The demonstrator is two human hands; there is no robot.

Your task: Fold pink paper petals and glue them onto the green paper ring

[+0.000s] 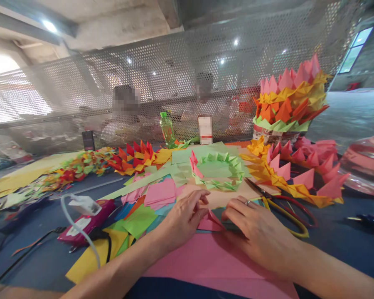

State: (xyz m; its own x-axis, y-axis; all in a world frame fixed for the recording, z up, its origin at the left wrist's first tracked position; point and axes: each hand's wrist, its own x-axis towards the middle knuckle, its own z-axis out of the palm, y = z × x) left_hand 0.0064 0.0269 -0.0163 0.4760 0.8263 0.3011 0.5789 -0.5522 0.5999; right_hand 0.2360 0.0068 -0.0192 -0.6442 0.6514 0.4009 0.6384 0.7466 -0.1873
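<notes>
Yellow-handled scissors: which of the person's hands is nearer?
Right. The right hand lies just left of the scissors; the left hand is farther left, beyond the pink folded paper.

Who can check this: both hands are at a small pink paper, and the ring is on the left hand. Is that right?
No. The head view shows the ring on the right hand, not the left hand; both are at the small pink paper.

1 head-worn camera looks forward and down, close above 2 hands (183, 216).
</notes>
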